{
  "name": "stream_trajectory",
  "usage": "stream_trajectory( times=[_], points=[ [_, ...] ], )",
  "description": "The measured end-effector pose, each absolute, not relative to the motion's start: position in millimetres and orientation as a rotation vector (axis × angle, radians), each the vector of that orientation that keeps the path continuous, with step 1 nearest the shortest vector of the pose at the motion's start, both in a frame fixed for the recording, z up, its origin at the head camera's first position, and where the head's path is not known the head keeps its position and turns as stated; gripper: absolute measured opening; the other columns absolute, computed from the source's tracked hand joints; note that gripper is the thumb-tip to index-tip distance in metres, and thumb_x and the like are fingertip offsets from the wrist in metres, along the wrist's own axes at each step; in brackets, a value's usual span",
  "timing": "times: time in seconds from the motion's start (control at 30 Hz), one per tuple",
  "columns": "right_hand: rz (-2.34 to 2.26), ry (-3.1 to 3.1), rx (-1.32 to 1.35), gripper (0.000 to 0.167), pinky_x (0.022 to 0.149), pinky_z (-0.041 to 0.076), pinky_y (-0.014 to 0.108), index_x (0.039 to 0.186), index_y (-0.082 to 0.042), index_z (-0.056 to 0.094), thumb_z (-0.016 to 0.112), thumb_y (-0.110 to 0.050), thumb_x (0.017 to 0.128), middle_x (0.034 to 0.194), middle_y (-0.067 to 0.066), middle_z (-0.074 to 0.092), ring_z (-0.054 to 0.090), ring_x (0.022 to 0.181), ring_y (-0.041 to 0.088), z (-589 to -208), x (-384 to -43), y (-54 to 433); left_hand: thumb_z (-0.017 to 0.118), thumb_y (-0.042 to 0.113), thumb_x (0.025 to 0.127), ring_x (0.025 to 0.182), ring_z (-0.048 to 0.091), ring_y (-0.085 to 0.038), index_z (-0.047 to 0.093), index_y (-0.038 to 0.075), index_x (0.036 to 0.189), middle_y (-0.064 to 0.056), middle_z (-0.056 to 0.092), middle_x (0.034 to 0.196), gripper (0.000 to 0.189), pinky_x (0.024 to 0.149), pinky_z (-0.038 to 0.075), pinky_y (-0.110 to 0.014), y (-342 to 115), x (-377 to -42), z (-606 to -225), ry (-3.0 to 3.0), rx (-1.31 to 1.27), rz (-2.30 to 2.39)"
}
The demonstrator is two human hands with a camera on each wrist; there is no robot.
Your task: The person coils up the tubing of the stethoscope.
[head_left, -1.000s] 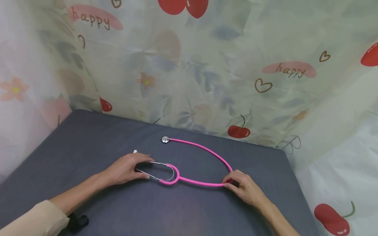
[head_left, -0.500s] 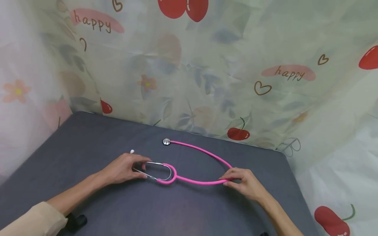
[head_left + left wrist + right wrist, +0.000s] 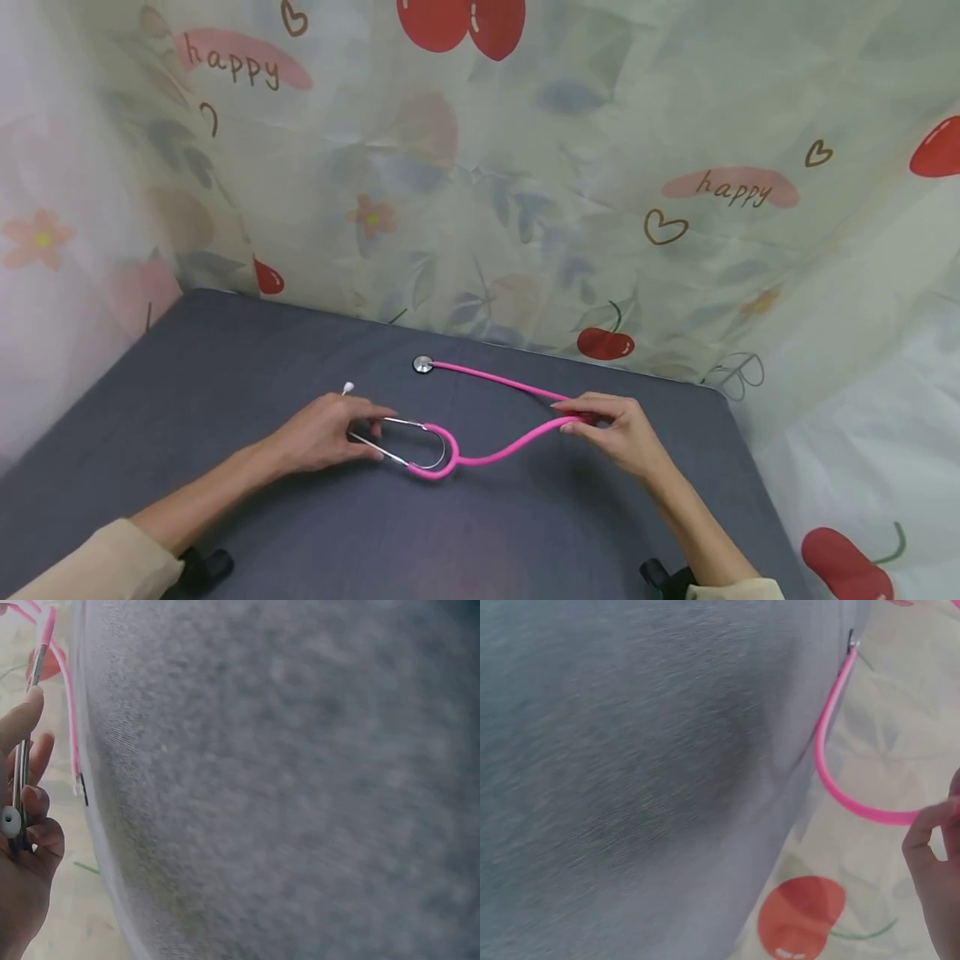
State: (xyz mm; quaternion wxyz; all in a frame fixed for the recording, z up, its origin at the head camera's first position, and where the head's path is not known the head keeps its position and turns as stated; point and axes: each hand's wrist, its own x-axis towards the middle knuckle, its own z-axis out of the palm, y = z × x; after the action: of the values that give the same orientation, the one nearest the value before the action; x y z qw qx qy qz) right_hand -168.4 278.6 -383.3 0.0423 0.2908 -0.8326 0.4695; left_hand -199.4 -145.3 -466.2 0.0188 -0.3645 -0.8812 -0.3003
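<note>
A pink stethoscope (image 3: 495,457) stretches across the middle of the grey table. My left hand (image 3: 324,432) holds its metal ear tubes (image 3: 22,761), thumb on one side and fingers on the other; a white ear tip (image 3: 348,387) pokes out behind the hand. On the right, my right hand (image 3: 613,429) pinches the bend of the pink tube between thumb and fingers, raised over the table with a shadow below. From there the tube (image 3: 829,769) runs back to the silver chest piece (image 3: 423,364), which lies near the far edge of the table.
The grey table top (image 3: 465,542) ends at a hanging curtain (image 3: 480,208) printed with cherries and flowers, which also closes off both sides. Dark wrist straps (image 3: 206,568) sit on both wrists, beside beige sleeves (image 3: 112,562).
My right hand has lifted the bend of the tube and moved it slightly away from me, so the two tube runs are closer together. The left hand keeps its hold with only small shifts.
</note>
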Motion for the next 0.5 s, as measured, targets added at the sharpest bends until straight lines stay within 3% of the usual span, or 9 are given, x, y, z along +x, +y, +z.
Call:
stream_trajectory(
  times=[0.13,0.33,0.5],
  points=[
    [1.45,-2.513,0.909,0.023,0.055,0.045,0.027,0.104,-0.002,0.076,0.075,0.006,0.083,0.094,0.005,0.072,0.056,0.067,0.017,-391.1,-181.6,277.4,0.088,0.031,0.074,0.074,0.054,-0.001,0.07,0.015,0.125,0.018,0.062,0.087,0.056,0.068,0.044,-0.022,-141.8,-198.3,-465.6,-2.685,-1.176,-0.924],
    [1.496,-2.465,1.021,0.026,0.06,0.046,0.028,0.112,-0.004,0.075,0.069,0.006,0.088,0.1,0.006,0.073,0.061,0.078,0.018,-396.0,-194.7,271.6,0.088,0.029,0.074,0.072,0.052,0.001,0.071,0.014,0.123,0.02,0.062,0.087,0.054,0.067,0.043,-0.021,-133.9,-195.6,-462.0,-2.626,-1.251,-0.928],
    [1.516,-2.481,0.972,0.022,0.061,0.05,0.028,0.112,-0.001,0.074,0.07,0.0,0.09,0.098,0.004,0.074,0.065,0.075,0.018,-395.8,-201.4,260.6,0.089,0.028,0.073,0.071,0.051,-0.001,0.069,0.016,0.128,0.018,0.064,0.091,0.059,0.066,0.043,-0.02,-125.9,-192.8,-455.6,-2.581,-1.293,-0.917]
  ],
)
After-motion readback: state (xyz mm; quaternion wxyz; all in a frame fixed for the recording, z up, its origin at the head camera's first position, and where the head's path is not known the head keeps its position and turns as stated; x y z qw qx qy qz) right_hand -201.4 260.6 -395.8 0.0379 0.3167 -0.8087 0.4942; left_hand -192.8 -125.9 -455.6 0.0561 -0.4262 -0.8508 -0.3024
